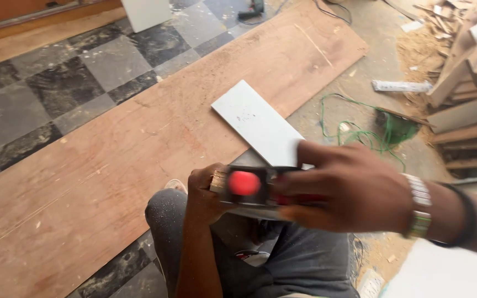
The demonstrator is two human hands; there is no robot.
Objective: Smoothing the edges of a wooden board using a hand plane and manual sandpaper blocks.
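Note:
My left hand (204,193) grips the near end of a narrow white laminated board (258,124) that rests on my knee and slants away over the plywood. My right hand (349,190) holds a dark tool with a round red part (245,183) against that same end of the board, its fingers wrapped over the tool. The tool is blurred, so its kind is unclear. Grey dusty trousers (299,259) fill the bottom of the view.
A long brown plywood sheet (139,143) lies across the checkered tile floor (56,83). A green cord (360,132) coils to the right. Stacked wood offcuts (470,83) and sawdust sit at the far right. A drill (251,10) lies at the top.

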